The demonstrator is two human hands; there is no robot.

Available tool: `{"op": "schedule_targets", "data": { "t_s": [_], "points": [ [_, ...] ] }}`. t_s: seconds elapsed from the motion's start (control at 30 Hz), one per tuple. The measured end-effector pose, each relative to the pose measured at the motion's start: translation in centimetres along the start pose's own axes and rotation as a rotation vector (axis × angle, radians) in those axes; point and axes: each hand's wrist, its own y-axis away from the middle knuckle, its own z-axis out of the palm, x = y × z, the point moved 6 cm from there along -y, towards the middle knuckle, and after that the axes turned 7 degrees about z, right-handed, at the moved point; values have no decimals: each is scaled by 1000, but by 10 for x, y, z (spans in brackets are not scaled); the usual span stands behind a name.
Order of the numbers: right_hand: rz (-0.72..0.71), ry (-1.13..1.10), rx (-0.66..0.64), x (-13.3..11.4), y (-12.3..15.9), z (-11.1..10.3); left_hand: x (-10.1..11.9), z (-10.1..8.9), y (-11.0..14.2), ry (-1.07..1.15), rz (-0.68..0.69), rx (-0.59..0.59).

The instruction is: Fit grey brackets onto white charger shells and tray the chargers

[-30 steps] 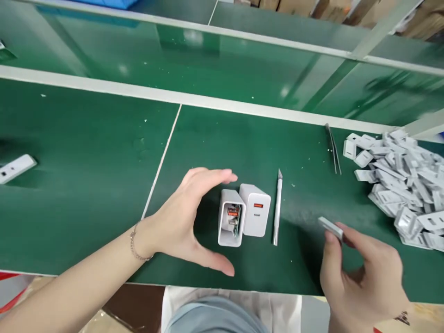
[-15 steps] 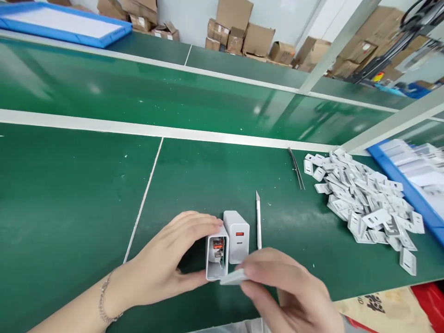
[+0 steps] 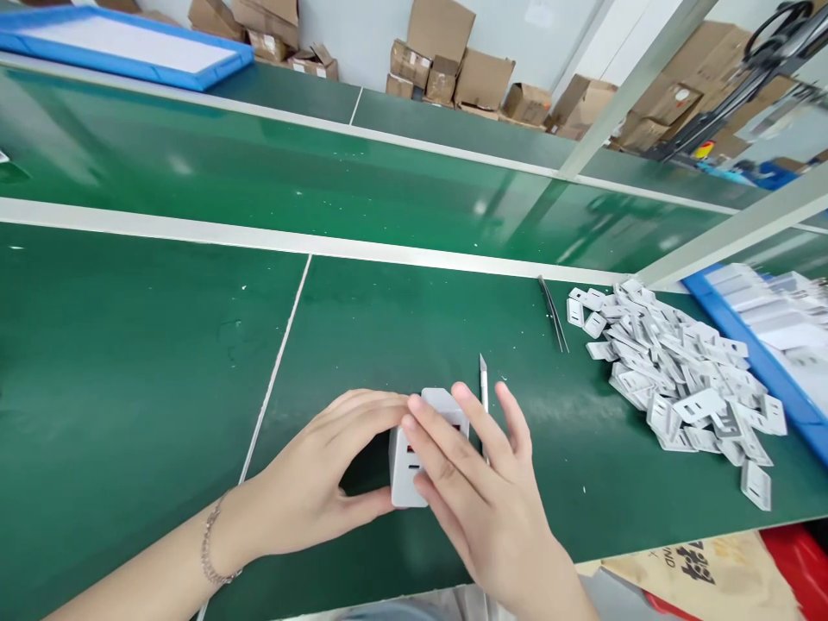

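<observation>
My left hand (image 3: 323, 474) is closed around a white charger housing (image 3: 402, 487), thumb at its lower end and fingers at its upper end. A white front plate with port slots now sits over the housing's opening. The stretched, spread fingers of my right hand (image 3: 488, 483) lie on that plate and hide part of it. Just to the right stands a second white charger (image 3: 441, 398), mostly covered by my right hand. A craft knife (image 3: 484, 384) lies beyond that hand, its handle partly hidden.
Tweezers (image 3: 554, 315) lie near the back rail. Right of them spreads a pile of white port plates (image 3: 686, 371), beside a blue tray (image 3: 763, 345) of white parts. Another blue tray (image 3: 213, 71) rests on the upper shelf, with cardboard boxes (image 3: 485, 78) behind.
My right hand has brought the loose plate onto the open housing and let go of its pinch. Its fingers now spread over the plate, and the inner ports are covered.
</observation>
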Motion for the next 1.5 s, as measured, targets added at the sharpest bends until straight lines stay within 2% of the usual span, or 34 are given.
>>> {"op": "schedule_targets", "data": {
  "t_s": [0.13, 0.27, 0.43, 0.53, 0.67, 0.8, 0.9, 0.97, 1.0, 1.07, 1.13, 1.17, 1.2, 1.27, 1.33, 1.4, 1.5],
  "points": [
    [12, 74, -23, 2, 4, 4, -1, 1, 1, 3, -19, 25],
    [19, 29, -47, 3, 3, 0, -2, 0, -1, 18, -11, 30],
    [19, -48, 27, 3, 2, -4, -2, -1, -2, 31, 2, 31],
    [10, -43, 23, 4, 2, -2, -2, -2, -1, 31, 9, 49],
    [-22, 72, -3, 1, 2, -1, -2, -3, -1, 25, 4, 60],
    [-50, 242, 23, -10, 7, 3, -1, -2, 0, 15, -8, 39],
    [-101, 306, -4, -16, 17, 6, -1, -1, 1, -1, -7, 28],
    [-218, 244, -28, -17, 26, 2, 0, 0, 1, -10, 5, 26],
    [-255, 186, -21, -13, 30, -5, 0, 2, 1, -17, 5, 23],
    [-170, 102, 90, 8, 32, -28, -1, 5, 0, -34, -6, 8],
    [3, 183, 210, 39, 29, -47, -1, 8, -1, -47, -20, -4],
    [22, 287, 205, 50, 25, -48, 0, 9, -2, -53, -17, -6],
    [-38, 397, 158, 57, 21, -44, 1, 9, -3, -62, -10, -7],
    [-300, 561, -3, 61, 16, -23, 4, 7, -2, -84, 19, 4],
    [-505, 618, -86, 64, 15, -6, 7, 3, 1, -96, 46, 40],
    [-586, 645, -89, 70, 13, -4, 9, -2, 5, -77, 68, 83],
    [-638, 686, -77, 79, 14, -19, 12, -5, 12, -26, 110, 129]
  ]
}}
